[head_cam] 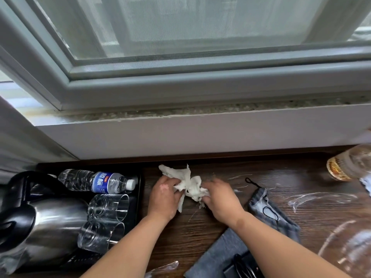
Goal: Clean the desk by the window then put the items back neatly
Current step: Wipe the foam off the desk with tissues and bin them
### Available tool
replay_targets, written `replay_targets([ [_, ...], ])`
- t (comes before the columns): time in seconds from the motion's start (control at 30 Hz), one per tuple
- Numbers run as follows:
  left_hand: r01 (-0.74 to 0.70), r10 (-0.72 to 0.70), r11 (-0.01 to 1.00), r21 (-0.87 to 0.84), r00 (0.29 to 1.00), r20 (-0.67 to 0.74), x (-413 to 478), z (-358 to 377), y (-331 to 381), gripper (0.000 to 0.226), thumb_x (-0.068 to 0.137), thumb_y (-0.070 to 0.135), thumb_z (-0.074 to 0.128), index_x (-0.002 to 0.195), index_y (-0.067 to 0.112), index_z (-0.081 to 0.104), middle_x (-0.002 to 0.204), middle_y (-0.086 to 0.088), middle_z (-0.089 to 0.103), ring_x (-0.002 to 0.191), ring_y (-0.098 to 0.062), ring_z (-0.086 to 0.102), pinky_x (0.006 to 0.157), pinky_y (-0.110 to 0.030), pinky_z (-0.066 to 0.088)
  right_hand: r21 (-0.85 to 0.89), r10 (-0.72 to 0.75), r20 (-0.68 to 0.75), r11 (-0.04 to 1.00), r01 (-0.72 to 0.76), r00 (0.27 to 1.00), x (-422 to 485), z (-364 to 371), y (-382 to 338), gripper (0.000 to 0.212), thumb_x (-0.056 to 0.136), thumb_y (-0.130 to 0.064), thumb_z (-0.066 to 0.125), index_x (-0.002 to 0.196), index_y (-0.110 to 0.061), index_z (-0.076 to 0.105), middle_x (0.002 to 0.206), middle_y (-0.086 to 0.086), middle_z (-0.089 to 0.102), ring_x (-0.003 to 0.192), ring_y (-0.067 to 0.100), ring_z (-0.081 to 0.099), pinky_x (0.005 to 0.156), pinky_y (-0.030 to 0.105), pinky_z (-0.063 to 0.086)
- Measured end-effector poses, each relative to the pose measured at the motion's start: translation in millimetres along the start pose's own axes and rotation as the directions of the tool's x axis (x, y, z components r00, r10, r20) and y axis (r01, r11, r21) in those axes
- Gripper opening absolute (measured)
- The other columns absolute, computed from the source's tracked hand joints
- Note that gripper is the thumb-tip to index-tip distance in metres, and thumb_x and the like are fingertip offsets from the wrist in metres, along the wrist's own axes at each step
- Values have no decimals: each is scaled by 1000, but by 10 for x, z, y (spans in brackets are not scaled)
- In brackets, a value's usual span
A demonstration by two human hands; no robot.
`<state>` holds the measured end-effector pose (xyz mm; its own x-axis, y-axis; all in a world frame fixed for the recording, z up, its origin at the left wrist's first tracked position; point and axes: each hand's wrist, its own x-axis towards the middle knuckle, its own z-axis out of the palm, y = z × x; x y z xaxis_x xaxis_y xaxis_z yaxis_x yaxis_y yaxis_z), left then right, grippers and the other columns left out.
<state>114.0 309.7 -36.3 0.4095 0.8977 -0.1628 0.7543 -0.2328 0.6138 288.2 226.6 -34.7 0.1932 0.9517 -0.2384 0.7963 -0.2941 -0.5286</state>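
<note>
A crumpled white tissue (188, 182) lies on the dark wooden desk (210, 225) near the wall below the window. My left hand (163, 197) grips its left side and my right hand (219, 198) grips its right side, both pressed onto the desk. Wet white streaks (313, 197) mark the wood to the right. A grey drawstring pouch (269, 215) lies just right of my right forearm.
A black tray (138, 197) at the left holds a steel kettle (48, 227), a lying water bottle (96, 181) and two lying glasses (109, 206). A plastic bottle (349, 165) lies at the right edge. A grey cloth (218, 255) with dark items sits near the front.
</note>
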Motion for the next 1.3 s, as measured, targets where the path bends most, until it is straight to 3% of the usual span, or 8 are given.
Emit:
replay_targets([
  [0.1, 30, -30, 999, 11, 999, 32, -247, -23, 44, 31, 84, 31, 79, 110, 15, 75, 115, 10, 46, 106, -8, 50, 90, -12, 34, 13, -5, 1, 1000, 5, 1000, -250, -64, -17, 28, 86, -21, 67, 114, -19, 71, 106, 2, 62, 104, 23, 59, 89, 33, 44],
  [0.23, 41, -37, 998, -49, 996, 84, -717, -133, 203, 17, 84, 33, 79, 92, 25, 67, 131, 11, 55, 123, -11, 50, 104, -22, 36, 42, 28, 14, 999, -29, 999, -741, -192, -62, 29, 86, -22, 68, 115, -23, 71, 102, -4, 59, 100, 20, 61, 88, 30, 47],
  [0.37, 34, -29, 997, -70, 997, 67, -1192, -273, 332, 17, 83, 33, 80, 85, 29, 63, 97, 18, 67, 91, -6, 61, 76, -18, 39, 68, 87, 4, 994, -87, 996, -1343, -367, -79, 30, 83, -23, 71, 113, -26, 72, 103, -9, 59, 101, 15, 61, 90, 27, 46],
  [0.5, 22, -19, 997, -79, 999, 41, -1566, -399, 350, 15, 80, 30, 81, 78, 26, 66, 70, 14, 68, 68, -12, 61, 67, -31, 46, 64, 183, -34, 982, -180, 983, -1939, -546, -54, 33, 83, -26, 73, 115, -28, 73, 105, -11, 61, 104, 12, 61, 93, 24, 44],
  [0.63, 48, -46, 997, -62, 998, 45, -1868, -410, 338, 21, 75, 32, 83, 69, 31, 63, 58, 14, 61, 58, -8, 54, 58, -22, 38, 87, 254, -88, 965, -246, 963, -2526, -641, 7, 33, 83, -26, 75, 116, -27, 73, 105, -11, 64, 102, 8, 61, 90, 15, 40],
  [0.77, 70, -64, 995, -64, 993, 95, -2157, -325, 409, 24, 74, 31, 84, 67, 34, 61, 67, 29, 63, 60, -5, 57, 57, -17, 41, 162, 307, -119, 944, -287, 944, -3056, -650, 53, 28, 82, -23, 76, 110, -27, 76, 94, -15, 62, 89, 1, 57, 79, 9, 37],
  [1.07, -34, 30, 999, 22, 988, 152, -2644, 25, 764, 24, 79, 33, 81, 69, 37, 59, 67, 16, 65, 63, -7, 58, 59, -19, 42, 219, 386, -114, 909, -356, 916, -3870, -574, 380, 30, 81, -26, 77, 111, -28, 75, 97, -13, 63, 93, 7, 60, 84, 18, 43],
  [1.3, 57, -60, 979, 197, 998, 6, -2214, -87, 696, 7, 85, 26, 75, 86, 21, 70, 89, 1, 69, 82, -20, 55, 70, -28, 32, 253, 372, -21, 900, -355, 928, -4274, -672, 702, 23, 79, -20, 81, 101, -26, 77, 95, -12, 64, 92, 7, 61, 82, 18, 42],
])
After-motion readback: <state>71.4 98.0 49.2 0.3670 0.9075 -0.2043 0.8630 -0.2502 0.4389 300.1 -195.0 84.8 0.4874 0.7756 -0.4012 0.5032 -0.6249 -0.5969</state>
